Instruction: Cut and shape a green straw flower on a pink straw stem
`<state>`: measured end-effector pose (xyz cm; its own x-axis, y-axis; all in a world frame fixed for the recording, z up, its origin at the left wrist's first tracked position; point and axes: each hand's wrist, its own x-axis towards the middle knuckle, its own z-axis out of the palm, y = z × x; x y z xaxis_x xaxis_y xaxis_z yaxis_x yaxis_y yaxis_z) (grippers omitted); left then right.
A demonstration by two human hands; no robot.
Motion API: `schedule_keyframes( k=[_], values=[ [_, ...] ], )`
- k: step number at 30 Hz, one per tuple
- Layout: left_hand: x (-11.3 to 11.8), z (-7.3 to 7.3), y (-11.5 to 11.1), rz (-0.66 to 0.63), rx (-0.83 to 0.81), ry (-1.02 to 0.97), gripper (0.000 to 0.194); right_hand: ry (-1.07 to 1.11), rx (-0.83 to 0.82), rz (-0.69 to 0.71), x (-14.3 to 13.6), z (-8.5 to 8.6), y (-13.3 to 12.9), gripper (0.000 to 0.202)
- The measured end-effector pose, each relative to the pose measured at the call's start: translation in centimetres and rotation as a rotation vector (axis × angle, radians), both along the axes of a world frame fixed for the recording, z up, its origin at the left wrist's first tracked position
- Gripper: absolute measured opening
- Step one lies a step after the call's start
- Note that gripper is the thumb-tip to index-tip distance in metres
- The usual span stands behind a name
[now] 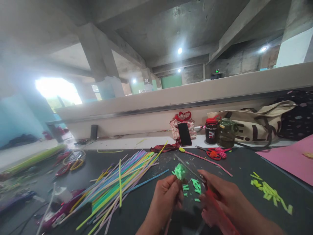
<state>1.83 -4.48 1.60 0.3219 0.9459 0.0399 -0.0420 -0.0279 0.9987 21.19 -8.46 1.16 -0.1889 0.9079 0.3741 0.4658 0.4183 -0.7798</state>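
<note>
My left hand (164, 195) is closed, thumb and fingers pinching a fluffy mint-green chenille tuft (179, 171) that sticks up above the fingertips. My right hand (223, 194) grips red-handled scissors (216, 209). One long blade points up and left, passing close beside the tuft; whether it touches cannot be seen. Between my hands, short cut green chenille pieces (196, 185) lie on the black work surface (234, 215). Left of my left hand is a fanned pile of multicoloured pipe cleaners (132, 178).
Yellow-green snippets (271, 192) and a pink sheet (288, 158) lie right. Behind are a pink pipe-cleaner stem (207, 158), other red scissors (209, 153), a phone (184, 134), a black bottle (211, 131), a green jug (225, 135) and a tote (254, 125). A magenta glue gun (65, 209) lies left.
</note>
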Motion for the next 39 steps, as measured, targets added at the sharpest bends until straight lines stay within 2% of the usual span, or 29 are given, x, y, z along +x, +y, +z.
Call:
schedule_keyframes(
  k=[3, 6, 8, 11, 16, 21, 23, 26, 30, 33, 35, 37, 39],
  values=[
    [0.0, 0.4, -0.2, -0.084, -0.088, -0.117, 0.037, 0.308, -0.175, 0.010, -0.3, -0.1, 0.0, 0.038],
    [-0.1, 0.8, -0.5, -0.215, -0.190, -0.162, 0.037, 0.466, -0.247, 0.026, -0.9, 0.2, -0.2, 0.037],
    [-0.1, 0.9, -0.6, -0.277, -0.216, -0.118, 0.037, 0.583, -0.283, 0.111, -1.3, 0.6, -0.3, 0.042],
    [0.1, 0.9, -0.8, -0.259, -0.161, 0.023, 0.034, 0.745, -0.358, 0.243, -1.7, 1.2, -0.7, 0.053],
    [0.9, 0.5, -1.1, -0.189, -0.029, 0.188, 0.023, 0.764, -0.289, 0.203, -1.8, 1.7, -1.0, 0.054],
    [1.3, 0.6, -1.6, -0.186, -0.002, 0.238, 0.019, 0.740, -0.262, 0.141, -1.7, 1.2, -0.7, 0.051],
    [1.1, 0.9, -1.6, -0.238, -0.063, 0.191, 0.021, 0.720, -0.263, 0.143, -1.6, 1.0, -0.6, 0.049],
    [0.8, 1.0, -1.5, -0.403, -0.225, 0.048, 0.029, 0.700, -0.302, 0.179, -1.3, 0.9, -0.6, 0.047],
    [0.6, 0.3, -1.2, -0.526, -0.416, -0.058, 0.030, 0.651, -0.346, 0.259, -1.2, 1.1, -0.8, 0.049],
    [0.7, -0.1, -1.1, -0.476, -0.447, -0.155, 0.029, 0.678, -0.341, 0.256, -1.3, 1.6, -1.1, 0.050],
    [0.7, 0.0, -1.1, -0.367, -0.415, -0.239, 0.029, 0.665, -0.293, 0.178, -1.3, 1.6, -1.1, 0.045],
    [0.6, 0.4, -1.0, -0.236, -0.373, -0.297, 0.031, 0.564, -0.230, 0.087, -1.3, 1.3, -1.0, 0.042],
    [0.5, 0.8, -0.9, -0.119, -0.342, -0.336, 0.031, 0.468, -0.220, 0.042, -1.5, 0.5, -0.8, 0.046]
  ],
)
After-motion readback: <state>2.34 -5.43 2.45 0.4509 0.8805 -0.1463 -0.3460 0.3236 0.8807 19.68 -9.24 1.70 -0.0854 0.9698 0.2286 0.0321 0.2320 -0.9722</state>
